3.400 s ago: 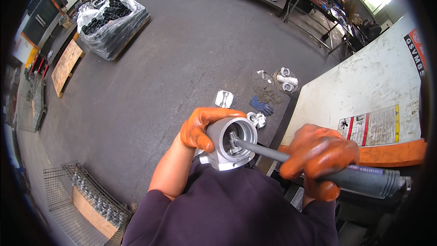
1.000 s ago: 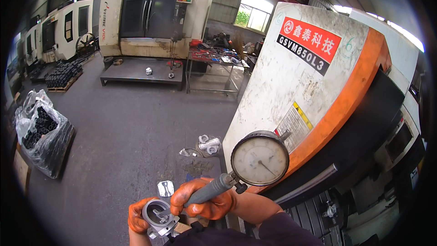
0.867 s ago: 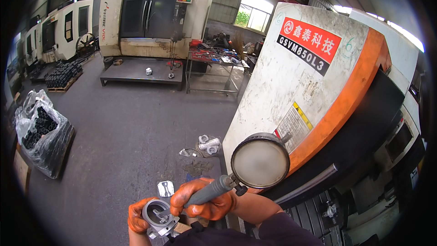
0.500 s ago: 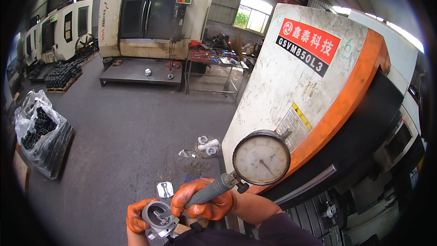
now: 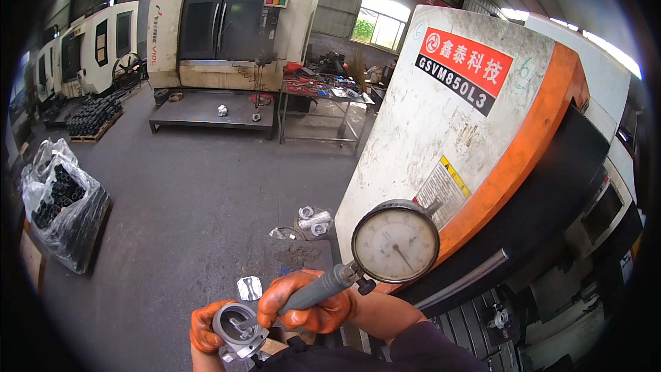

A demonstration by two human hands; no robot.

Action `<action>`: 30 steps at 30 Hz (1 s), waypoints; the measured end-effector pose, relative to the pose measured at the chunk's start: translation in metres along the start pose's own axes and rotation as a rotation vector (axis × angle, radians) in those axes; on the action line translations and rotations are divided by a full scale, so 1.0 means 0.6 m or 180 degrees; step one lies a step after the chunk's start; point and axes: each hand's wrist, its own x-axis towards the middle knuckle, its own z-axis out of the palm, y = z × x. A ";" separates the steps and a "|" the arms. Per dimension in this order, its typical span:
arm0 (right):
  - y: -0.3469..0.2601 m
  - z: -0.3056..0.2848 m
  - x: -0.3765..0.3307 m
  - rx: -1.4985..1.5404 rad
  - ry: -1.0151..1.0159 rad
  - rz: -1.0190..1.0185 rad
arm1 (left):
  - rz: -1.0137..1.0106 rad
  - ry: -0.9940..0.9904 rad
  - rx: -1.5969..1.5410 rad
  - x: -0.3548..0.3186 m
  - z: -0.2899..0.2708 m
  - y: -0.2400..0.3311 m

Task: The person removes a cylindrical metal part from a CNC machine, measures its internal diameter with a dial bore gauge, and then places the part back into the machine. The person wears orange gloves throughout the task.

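My left hand, in an orange rubber glove, is closed round the side of a silver-grey metal housing with a round bore facing up. In my gloved right hand is a dial bore gauge, gripped by its grey handle. Its large round dial, with a dark rim, tilts up to the right beyond my fist. The gauge's measuring end reaches into the bore at a slant; whether it touches the wall I cannot tell. Beside the housing lies a pale, roughly square metal piece.
A large white and orange machine stands close on my right. Silver metal parts lie at its base. Plastic-wrapped black parts stand at left. Farther back are a low platform, a cluttered table and another machine.
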 end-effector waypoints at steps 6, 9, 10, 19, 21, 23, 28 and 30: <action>-0.002 -0.011 -0.002 -0.0083 0.0014 -0.0044 | -0.0009 -0.0087 -0.0080 0.012 -0.002 -0.005; -0.007 -0.014 -0.003 0.0027 0.0032 0.0160 | -0.0002 -0.0183 -0.0051 0.017 -0.007 -0.002; -0.003 -0.010 -0.001 -0.0051 -0.0026 0.0140 | 0.0000 -0.0147 -0.0010 0.002 -0.013 0.002; 0.033 0.006 -0.013 0.0808 0.1130 0.0835 | 0.0166 -0.0230 0.1084 -0.022 -0.030 -0.004; 0.031 0.018 0.000 0.0490 0.1396 0.0702 | 0.0465 -0.0424 0.1313 0.015 -0.051 -0.007; 0.035 0.017 0.006 0.0240 0.1469 0.0625 | 0.0600 -0.0333 0.1464 0.005 -0.047 -0.007; 0.030 0.015 0.012 -0.0221 0.1693 0.0672 | 0.0938 -0.0467 0.2155 0.009 -0.040 -0.012; 0.024 0.014 0.014 -0.0221 0.1888 0.0823 | 0.1153 -0.0372 0.2350 0.014 -0.036 -0.016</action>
